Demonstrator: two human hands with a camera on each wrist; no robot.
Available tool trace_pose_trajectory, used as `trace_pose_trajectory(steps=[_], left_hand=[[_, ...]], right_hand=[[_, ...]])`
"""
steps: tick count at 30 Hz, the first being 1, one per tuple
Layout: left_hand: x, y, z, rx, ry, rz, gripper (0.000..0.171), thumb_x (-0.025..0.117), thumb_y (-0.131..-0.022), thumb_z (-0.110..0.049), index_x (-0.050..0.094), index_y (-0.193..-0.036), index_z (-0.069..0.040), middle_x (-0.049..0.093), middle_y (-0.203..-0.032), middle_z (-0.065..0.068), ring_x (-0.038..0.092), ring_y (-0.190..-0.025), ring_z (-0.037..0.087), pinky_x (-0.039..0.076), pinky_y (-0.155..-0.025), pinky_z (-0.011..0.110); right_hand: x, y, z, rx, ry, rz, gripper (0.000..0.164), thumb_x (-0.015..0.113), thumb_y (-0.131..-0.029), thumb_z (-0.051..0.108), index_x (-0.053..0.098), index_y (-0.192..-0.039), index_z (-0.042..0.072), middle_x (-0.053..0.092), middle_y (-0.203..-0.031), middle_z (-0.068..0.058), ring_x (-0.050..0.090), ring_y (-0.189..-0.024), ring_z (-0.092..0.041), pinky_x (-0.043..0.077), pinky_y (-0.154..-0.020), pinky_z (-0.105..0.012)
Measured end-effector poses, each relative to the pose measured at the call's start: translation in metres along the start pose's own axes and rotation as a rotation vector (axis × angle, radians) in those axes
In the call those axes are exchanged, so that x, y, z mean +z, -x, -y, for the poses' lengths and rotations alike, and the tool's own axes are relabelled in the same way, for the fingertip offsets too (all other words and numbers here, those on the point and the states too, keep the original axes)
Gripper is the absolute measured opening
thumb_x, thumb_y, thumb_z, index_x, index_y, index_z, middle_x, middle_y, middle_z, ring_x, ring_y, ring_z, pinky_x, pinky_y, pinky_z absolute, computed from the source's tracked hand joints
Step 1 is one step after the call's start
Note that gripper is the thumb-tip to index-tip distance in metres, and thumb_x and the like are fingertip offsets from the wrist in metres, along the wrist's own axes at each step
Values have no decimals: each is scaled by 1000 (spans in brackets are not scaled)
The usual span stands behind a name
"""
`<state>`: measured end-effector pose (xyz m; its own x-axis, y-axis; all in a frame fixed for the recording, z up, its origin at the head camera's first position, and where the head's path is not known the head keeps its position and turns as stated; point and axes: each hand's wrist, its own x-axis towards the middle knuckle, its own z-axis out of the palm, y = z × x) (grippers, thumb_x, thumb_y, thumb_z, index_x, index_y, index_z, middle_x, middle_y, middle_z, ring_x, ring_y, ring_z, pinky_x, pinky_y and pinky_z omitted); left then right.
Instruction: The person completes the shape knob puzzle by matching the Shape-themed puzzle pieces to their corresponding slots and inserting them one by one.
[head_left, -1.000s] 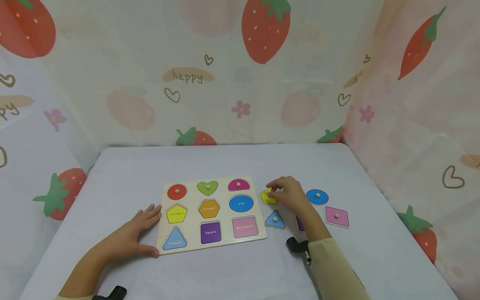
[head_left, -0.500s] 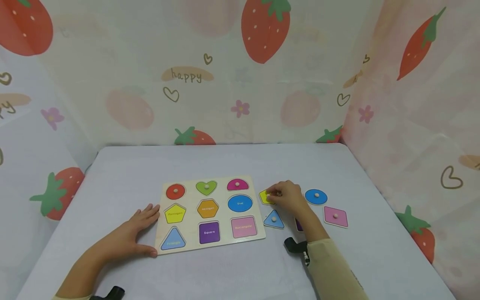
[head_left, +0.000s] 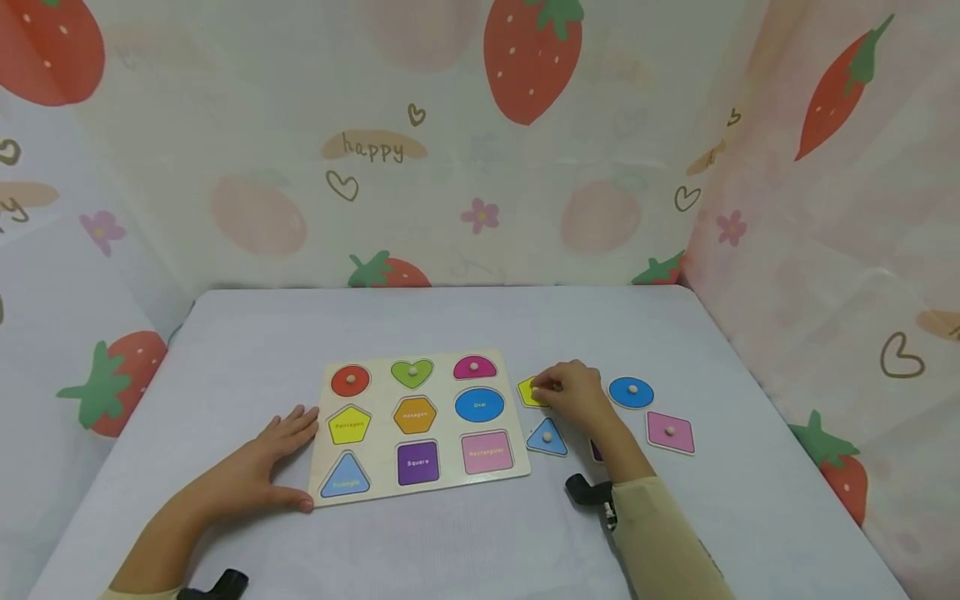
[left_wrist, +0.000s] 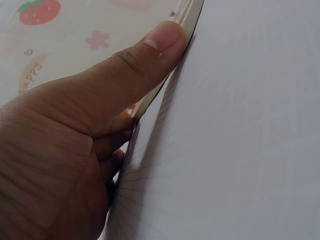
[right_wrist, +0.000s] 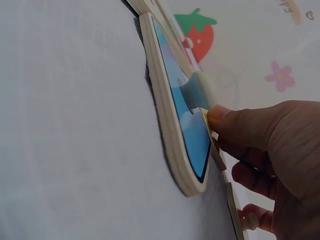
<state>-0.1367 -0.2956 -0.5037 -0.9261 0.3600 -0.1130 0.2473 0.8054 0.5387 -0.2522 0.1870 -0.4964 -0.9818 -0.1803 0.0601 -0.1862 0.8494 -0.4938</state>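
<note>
My left hand (head_left: 258, 462) lies along the left edge of a wooden shape puzzle board (head_left: 381, 429), fingers straight and thumb at its near corner. In the left wrist view, the thumb (left_wrist: 117, 72) reaches over the board's edge. Right of the board, my right hand (head_left: 573, 392) pinches the knob of a yellow pentagon piece (head_left: 527, 392), partly covered by the fingers. A blue triangle piece (head_left: 547, 442) with a knob lies just nearer; it fills the middle of the right wrist view, in front of the right thumb (right_wrist: 237, 120).
A blue oval piece (head_left: 618, 392) and a pink rectangle piece (head_left: 662, 432) lie to the right. My right forearm mostly hides a purple piece (head_left: 596, 452). Red circle (head_left: 341, 382), green heart (head_left: 402, 374) and magenta half-circle (head_left: 462, 370) pieces sit in the board's far row.
My right hand has lowered slightly onto the pentagon piece, and its fingers have closed on the knob. The left hand stays at the board's edge.
</note>
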Motion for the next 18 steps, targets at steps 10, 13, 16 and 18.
trace_pose_trajectory(steps=[10,13,16,18], left_hand=[[0,0,1,0,5,6,124,87,-60,-68,38,-159,-13,24,-171,7,11,-158,38,18,-122,67],[0,1,2,-3,11,6,123,87,-60,-68,38,-159,-13,24,-170,7,11,-158,39,18,-122,67],[1,0,4,-3,13,6,123,87,-61,-68,38,-159,-14,24,-170,6,11,-158,38,18,-122,67],[1,0,3,-5,14,6,123,87,-61,-68,38,-159,-14,24,-171,6,10,-158,39,18,-122,68]], right_hand=[[-11,0,16,-57,-17,-65,16,76,-94,29,81,-106,20,72,-96,5,57,-102,-22,41,-99,-53],[-14,0,27,-97,-14,-68,16,76,-94,29,81,-106,20,72,-94,6,58,-102,-22,42,-97,-53],[-16,2,42,-129,-26,-69,15,76,-94,28,81,-106,20,72,-92,7,58,-102,-21,41,-99,-54],[-16,1,52,-154,-35,-73,15,76,-95,26,81,-107,20,72,-91,7,57,-103,-20,41,-101,-55]])
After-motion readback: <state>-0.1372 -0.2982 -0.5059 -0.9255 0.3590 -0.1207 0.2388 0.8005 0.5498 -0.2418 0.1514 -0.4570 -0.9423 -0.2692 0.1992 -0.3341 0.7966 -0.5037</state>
